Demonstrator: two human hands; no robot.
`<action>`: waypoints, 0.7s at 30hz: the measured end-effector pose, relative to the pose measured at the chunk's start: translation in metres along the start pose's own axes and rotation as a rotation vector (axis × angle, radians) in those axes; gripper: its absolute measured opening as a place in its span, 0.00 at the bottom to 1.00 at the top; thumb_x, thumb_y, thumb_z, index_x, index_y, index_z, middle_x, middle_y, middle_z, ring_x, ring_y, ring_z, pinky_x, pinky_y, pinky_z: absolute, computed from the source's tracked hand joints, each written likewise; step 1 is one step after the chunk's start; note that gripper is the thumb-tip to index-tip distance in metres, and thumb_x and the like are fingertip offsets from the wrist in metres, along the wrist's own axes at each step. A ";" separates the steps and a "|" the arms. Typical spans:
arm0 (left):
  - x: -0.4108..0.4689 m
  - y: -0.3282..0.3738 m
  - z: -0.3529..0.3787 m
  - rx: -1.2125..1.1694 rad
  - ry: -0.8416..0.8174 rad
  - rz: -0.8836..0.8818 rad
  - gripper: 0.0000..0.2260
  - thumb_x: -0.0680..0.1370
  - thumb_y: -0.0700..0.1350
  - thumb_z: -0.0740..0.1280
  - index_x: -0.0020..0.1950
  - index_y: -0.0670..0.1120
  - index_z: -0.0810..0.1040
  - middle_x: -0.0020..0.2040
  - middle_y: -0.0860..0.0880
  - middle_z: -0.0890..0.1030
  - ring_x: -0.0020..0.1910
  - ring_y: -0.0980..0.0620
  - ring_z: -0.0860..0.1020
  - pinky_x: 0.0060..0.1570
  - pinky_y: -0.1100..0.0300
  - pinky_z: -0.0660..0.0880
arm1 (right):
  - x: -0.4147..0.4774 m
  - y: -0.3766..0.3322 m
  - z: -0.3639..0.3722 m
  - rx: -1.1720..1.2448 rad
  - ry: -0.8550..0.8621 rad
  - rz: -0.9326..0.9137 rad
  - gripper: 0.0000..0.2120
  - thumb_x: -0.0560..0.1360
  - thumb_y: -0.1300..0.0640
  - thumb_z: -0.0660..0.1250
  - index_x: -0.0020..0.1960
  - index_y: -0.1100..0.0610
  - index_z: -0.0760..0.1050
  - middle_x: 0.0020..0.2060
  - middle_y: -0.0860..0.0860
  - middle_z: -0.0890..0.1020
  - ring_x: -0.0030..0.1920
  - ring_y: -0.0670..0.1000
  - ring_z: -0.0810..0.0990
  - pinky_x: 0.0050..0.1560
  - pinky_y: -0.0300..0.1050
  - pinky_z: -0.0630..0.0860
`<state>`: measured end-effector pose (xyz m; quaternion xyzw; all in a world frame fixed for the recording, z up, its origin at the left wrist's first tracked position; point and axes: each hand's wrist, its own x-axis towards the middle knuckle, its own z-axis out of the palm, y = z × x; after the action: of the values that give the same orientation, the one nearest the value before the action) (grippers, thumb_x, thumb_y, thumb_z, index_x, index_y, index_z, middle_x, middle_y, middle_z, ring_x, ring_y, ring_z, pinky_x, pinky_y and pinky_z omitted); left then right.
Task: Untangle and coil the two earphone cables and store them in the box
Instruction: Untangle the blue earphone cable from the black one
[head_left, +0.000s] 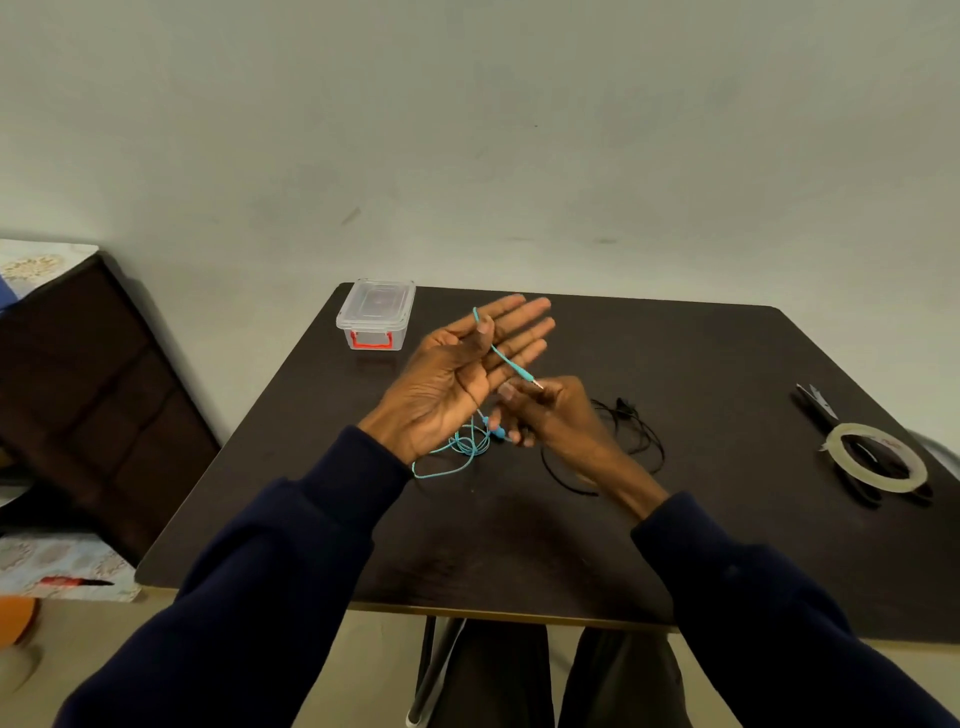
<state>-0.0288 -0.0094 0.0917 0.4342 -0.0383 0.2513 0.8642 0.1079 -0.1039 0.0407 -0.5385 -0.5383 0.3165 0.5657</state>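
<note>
- While the left hand (457, 374) is raised palm-up above the bench (675, 525) with its fingers (519, 322) straight and spread, its thumb (484, 332) lies across the cyan earphone cable (506, 358) and seems to pin it against the index finger.
- From the thumb the cable runs diagonally across the fingers to its plug (531, 381), where the right hand (545, 410) pinches it between curled fingertips.
- The rest of the cyan cable drops behind the left wrist and lies in loose loops on the bench, just below both hands.
- The black earphone cable (641, 441) lies in a loose tangle on the bench just right of the right hand, partly hidden by that wrist and apart from the cyan loops.
- The clear box (376, 312), lid on and red latch facing the person, stands at the far left corner of the bench.
- Scissors (818, 405) and a roll of clear tape (878, 462) lie together near the right edge.
</note>
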 end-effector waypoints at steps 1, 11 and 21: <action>0.003 0.000 -0.004 0.027 0.033 0.033 0.24 0.81 0.39 0.59 0.76 0.34 0.62 0.74 0.36 0.70 0.74 0.38 0.70 0.74 0.46 0.66 | -0.003 0.001 0.003 -0.045 -0.051 -0.014 0.11 0.83 0.60 0.61 0.55 0.59 0.83 0.37 0.58 0.85 0.30 0.54 0.76 0.28 0.40 0.71; -0.003 0.003 -0.031 1.019 0.231 0.005 0.15 0.85 0.34 0.54 0.67 0.36 0.76 0.51 0.36 0.85 0.48 0.43 0.85 0.54 0.54 0.79 | -0.003 -0.042 -0.019 -0.570 -0.018 -0.231 0.07 0.78 0.55 0.71 0.48 0.56 0.86 0.30 0.46 0.81 0.27 0.47 0.78 0.30 0.40 0.72; -0.022 0.003 -0.012 0.129 0.042 -0.332 0.15 0.85 0.47 0.55 0.46 0.42 0.75 0.33 0.50 0.66 0.27 0.59 0.56 0.28 0.66 0.61 | 0.029 -0.051 -0.012 -0.386 0.173 -0.349 0.04 0.75 0.60 0.75 0.46 0.60 0.86 0.41 0.51 0.87 0.42 0.49 0.86 0.45 0.46 0.83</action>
<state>-0.0509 -0.0070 0.0801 0.4836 0.0682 0.1160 0.8649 0.1143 -0.0916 0.0990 -0.5605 -0.6229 0.0586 0.5426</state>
